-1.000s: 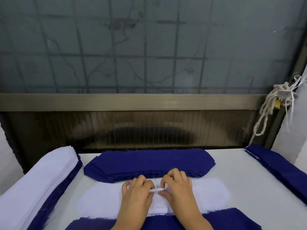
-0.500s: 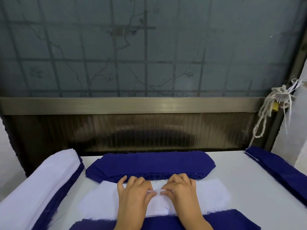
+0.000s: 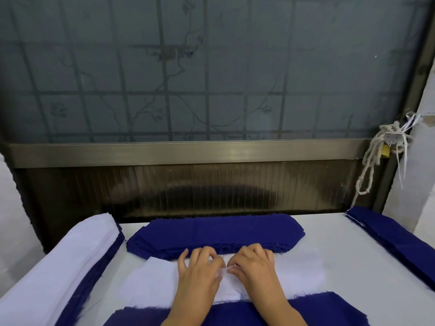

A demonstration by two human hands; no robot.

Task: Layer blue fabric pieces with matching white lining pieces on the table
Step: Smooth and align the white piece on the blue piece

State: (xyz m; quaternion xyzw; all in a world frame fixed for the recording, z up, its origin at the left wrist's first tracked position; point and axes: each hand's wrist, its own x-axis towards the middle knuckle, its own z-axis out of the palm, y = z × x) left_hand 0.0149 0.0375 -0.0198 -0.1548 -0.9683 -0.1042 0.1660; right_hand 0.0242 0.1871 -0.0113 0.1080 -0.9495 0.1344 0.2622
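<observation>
A white lining piece [image 3: 150,282] lies flat across the middle of the table. My left hand [image 3: 199,272] and my right hand [image 3: 255,267] sit side by side on its centre, fingers curled, and together pinch a small raised fold of the white cloth between them. Just behind the lining lies a stack of blue fabric pieces [image 3: 216,232] with rounded ends. Another blue piece [image 3: 313,311] shows at the near edge, partly under my wrists.
A tall pile of white lining over blue cloth [image 3: 58,267] runs along the left. More blue pieces [image 3: 395,238] lie at the right edge of the white table [image 3: 341,260]. A dark window frame [image 3: 188,151] and a knotted rope with a padlock [image 3: 376,156] stand behind.
Both hands have slid a little away from me on the lining, toward the blue stack, still pinching the small fold. The view has tilted slightly.
</observation>
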